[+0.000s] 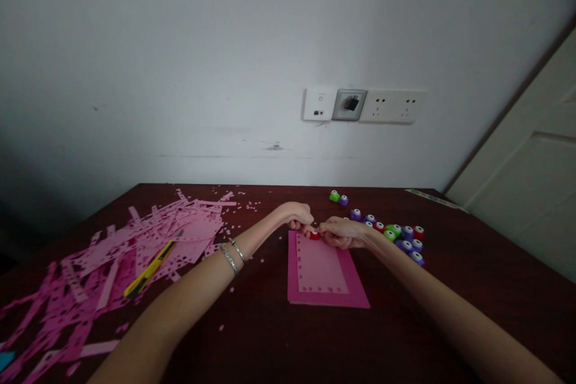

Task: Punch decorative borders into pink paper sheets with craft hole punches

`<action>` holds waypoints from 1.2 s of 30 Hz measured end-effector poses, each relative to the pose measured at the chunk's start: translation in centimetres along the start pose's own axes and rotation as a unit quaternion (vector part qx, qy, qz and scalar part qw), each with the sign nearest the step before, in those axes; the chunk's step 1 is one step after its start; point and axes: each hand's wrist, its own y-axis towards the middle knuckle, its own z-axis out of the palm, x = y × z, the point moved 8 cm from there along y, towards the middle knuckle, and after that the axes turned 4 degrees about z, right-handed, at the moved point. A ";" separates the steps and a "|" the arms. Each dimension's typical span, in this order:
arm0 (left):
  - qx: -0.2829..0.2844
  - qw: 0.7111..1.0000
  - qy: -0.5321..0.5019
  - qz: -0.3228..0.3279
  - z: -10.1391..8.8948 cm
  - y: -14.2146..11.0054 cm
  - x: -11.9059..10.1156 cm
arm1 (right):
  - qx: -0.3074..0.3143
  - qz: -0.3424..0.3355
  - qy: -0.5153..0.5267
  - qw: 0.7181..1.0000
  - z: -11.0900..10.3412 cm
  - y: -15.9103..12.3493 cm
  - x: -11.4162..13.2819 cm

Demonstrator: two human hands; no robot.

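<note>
A small red craft punch [314, 234] sits at the top edge of a light pink sheet [321, 267]. My left hand [297, 215] is closed, its fingertips on the punch's left side. From the right, my right hand [341, 232] closes its fingers against the same punch and covers the sheet's upper right corner. Small punched shapes run along the sheet's left and bottom edges. Beneath it lies a larger, darker pink sheet [330, 300]. The paper's edge inside the punch is hidden.
Several purple, green and red punches [406, 246] cluster right of my right hand; two more [338, 198] stand farther back. Punched pink strips [85, 288] pile up at left, with a yellow utility knife [150, 268] on them. Wall sockets [387, 107] are behind the table.
</note>
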 end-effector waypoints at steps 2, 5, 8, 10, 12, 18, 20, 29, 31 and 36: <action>0.000 1.000 -0.003 -0.004 0.0 0.1 -0.1 | -0.003 0.000 -0.002 1.000 0.0 0.0 -0.1; -0.003 1.000 -0.002 -0.007 -0.1 0.2 -0.3 | -0.007 0.000 -0.001 1.000 0.1 0.1 -0.2; -0.008 1.000 -0.011 -0.002 -0.1 0.0 -0.4 | -0.010 -0.003 0.007 1.000 0.2 0.1 -0.2; -0.011 1.000 -0.027 0.007 -0.1 -0.2 -0.3 | -0.010 -0.007 0.007 1.000 0.3 0.0 -0.1; -0.012 0.999 -0.043 0.016 0.0 -0.5 0.0 | -0.011 -0.012 0.002 1.000 0.4 -0.2 0.1; -0.054 0.990 -0.106 0.080 -0.3 -1.8 0.2 | -0.024 -0.031 -0.022 0.999 0.3 -1.1 0.7; -0.079 0.988 -0.089 0.100 -0.5 -2.2 0.1 | -0.038 -0.048 -0.037 0.997 0.2 -1.4 0.9; -0.156 0.974 -0.072 0.148 -1.2 -4.7 -0.1 | -0.138 -0.119 -0.067 0.981 -1.0 -3.5 2.1; -0.173 0.973 -0.071 0.138 -1.5 -5.3 0.0 | -0.145 -0.120 -0.066 0.980 -1.2 -3.7 2.1; -0.149 0.979 -0.093 0.108 -0.8 -4.7 0.9 | -0.118 -0.072 -0.063 0.988 -0.4 -2.9 1.5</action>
